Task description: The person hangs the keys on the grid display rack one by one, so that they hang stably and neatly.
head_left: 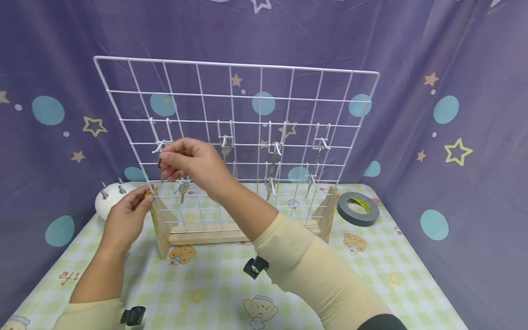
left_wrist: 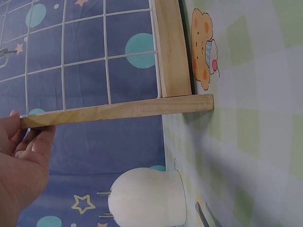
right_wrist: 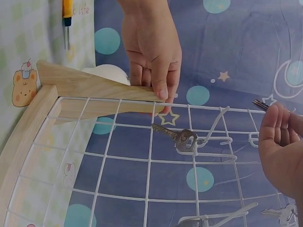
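A white wire grid [head_left: 261, 67] stands in a wooden stand [head_left: 160, 229], with several white hooks carrying keys. My right hand [head_left: 198, 167] pinches a key [right_wrist: 260, 105] in front of the upper left hook [head_left: 163, 145]; the key's blade pokes out past the fingertips in the right wrist view, its head hidden by the fingers. My left hand [head_left: 127, 221] grips the top of the stand's left side piece [left_wrist: 118, 111] between thumb and fingers. Below the right hand, another key [right_wrist: 182, 140] hangs from a lower hook. More keys [head_left: 226, 147] hang farther right.
A roll of grey tape [head_left: 348, 215] lies right of the stand. Behind the left hand is a white rounded object [left_wrist: 147, 196] with metal pegs. A yellow-handled tool [right_wrist: 67, 10] lies on the checked tablecloth [head_left: 222, 279]. A purple curtain [head_left: 474, 91] surrounds the table.
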The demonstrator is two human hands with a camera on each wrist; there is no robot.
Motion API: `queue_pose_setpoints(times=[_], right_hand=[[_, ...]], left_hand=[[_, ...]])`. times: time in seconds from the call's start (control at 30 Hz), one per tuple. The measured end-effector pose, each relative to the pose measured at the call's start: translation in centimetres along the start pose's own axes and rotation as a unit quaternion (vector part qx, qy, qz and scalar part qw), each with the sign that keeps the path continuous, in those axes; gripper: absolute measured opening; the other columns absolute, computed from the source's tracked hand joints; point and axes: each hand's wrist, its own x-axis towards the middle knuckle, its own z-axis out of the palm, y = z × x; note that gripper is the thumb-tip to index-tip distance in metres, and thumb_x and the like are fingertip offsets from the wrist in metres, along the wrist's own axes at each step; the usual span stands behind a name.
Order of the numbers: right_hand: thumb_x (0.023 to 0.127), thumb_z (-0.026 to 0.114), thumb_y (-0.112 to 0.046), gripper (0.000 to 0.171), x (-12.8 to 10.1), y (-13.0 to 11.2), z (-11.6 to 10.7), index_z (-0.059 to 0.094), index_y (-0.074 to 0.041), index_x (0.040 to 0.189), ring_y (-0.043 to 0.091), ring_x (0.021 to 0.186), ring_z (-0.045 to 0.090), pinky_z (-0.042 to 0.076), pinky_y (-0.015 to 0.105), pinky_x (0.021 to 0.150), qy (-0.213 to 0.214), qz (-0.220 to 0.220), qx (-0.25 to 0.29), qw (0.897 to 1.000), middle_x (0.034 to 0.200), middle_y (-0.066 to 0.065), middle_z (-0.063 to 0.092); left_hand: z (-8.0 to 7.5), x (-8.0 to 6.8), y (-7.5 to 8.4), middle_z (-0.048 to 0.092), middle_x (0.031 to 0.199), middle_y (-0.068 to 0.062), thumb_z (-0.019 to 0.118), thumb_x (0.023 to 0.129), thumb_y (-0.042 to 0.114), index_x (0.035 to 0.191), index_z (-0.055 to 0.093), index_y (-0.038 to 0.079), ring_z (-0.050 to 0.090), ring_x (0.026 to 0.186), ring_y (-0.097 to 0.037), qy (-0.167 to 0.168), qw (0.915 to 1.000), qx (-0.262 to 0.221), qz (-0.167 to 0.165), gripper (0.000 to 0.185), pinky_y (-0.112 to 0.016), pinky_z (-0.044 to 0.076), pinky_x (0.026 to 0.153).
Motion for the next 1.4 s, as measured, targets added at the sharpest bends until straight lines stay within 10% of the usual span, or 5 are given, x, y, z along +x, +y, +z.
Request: queue_pose_setpoints(times=[0.27, 1.4], right_hand=[[0.095, 0.064, -0.004, 0.015, -0.2, -0.1, 0.3, 0.062, 0.007, 0.103, 0.016, 0.071, 0.065, 0.062, 0.033, 0.071, -0.022, -0.023, -0.011, 0.999, 0.085, 0.014, 0.068], [0.093, 0.068, -0.010, 0.012, 1.4, 1.0, -0.9, 0.062, 0.000, 0.096, 0.017, 0.062, 0.069, 0.062, 0.035, 0.057, 0.118, -0.005, -0.056, 0.991, 0.078, 0.012, 0.071]], left_hand=[[-0.1, 0.0, -0.2, 0.053, 0.141, -0.021, 0.050, 0.102, 0.037, 0.146, 0.047, 0.009, 0.051, 0.104, 0.015, 0.000, 1.0000, 0.006, 0.003, 0.052, 0.001, 0.044, 0.084], [-0.2, -0.1, 0.1, 0.051, 0.144, -0.018, 0.049, 0.102, 0.042, 0.147, 0.047, 0.014, 0.050, 0.109, 0.011, -0.008, 0.9998, 0.014, -0.012, 0.053, 0.000, 0.044, 0.085]])
